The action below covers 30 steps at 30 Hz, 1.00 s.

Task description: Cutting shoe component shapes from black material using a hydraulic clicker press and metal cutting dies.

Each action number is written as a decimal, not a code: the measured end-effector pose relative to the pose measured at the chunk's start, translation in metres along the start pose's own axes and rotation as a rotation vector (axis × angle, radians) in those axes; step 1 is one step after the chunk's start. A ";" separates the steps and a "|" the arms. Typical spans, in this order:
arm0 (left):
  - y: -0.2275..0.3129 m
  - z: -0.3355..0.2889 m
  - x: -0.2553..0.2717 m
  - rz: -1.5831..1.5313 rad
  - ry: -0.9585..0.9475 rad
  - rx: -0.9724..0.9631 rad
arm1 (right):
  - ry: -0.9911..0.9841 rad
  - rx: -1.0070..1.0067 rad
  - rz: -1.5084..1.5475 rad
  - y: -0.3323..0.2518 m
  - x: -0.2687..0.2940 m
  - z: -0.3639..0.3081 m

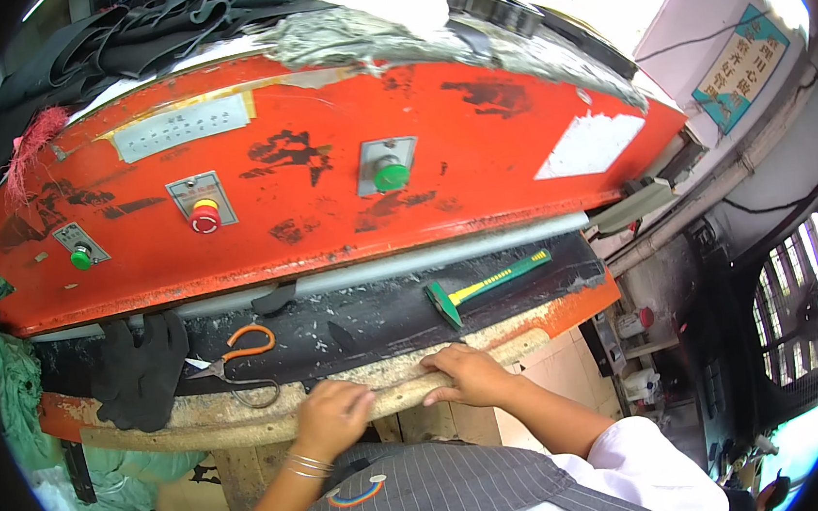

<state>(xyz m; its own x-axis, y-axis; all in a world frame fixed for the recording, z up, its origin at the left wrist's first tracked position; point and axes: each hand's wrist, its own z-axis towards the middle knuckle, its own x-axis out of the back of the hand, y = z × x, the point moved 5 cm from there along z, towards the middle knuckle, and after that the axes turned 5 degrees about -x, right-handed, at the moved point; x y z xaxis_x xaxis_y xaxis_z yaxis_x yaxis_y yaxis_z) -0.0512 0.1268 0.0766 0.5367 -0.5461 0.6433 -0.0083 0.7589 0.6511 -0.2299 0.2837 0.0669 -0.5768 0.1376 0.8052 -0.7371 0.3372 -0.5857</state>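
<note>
My left hand (334, 416) rests at the worn wooden front edge strip (201, 437), its fingers loosely bent and slightly blurred. Just to the right, my right hand (468, 375) lies on the same strip, thumb apart from the fingers. Neither hand shows a loose object in it. Beyond them, in the black trough (367, 327), lies a hammer (490, 287) with a green head and a green-yellow handle. Scissors (234, 363) with one orange-wrapped loop lie left of my left hand. Farther left, a dark glove (144, 371) drapes over the ledge.
A red machine panel (306, 187) rises behind the trough, carrying a red push button (204, 216), a large green button (389, 173) and a small green button (81, 256). Black sheets (118, 47) are heaped on top. A barred fan (806, 289) stands at the right.
</note>
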 end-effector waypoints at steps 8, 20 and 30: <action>0.053 0.013 -0.050 0.294 -0.025 0.093 | 0.286 0.043 -0.307 0.013 0.003 -0.025; 0.010 0.101 -0.071 0.162 -0.375 0.470 | -0.069 0.215 0.059 0.068 0.076 0.040; 0.024 0.193 -0.157 0.317 0.010 0.038 | 0.457 0.395 -0.100 0.122 0.101 0.142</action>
<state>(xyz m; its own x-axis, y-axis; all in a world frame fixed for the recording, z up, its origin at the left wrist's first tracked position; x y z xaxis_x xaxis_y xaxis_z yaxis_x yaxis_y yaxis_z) -0.2983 0.1626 0.0686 0.5109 -0.2811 0.8124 -0.2076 0.8767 0.4339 -0.4279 0.2064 0.0635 -0.3529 0.5381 0.7654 -0.9053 0.0103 -0.4247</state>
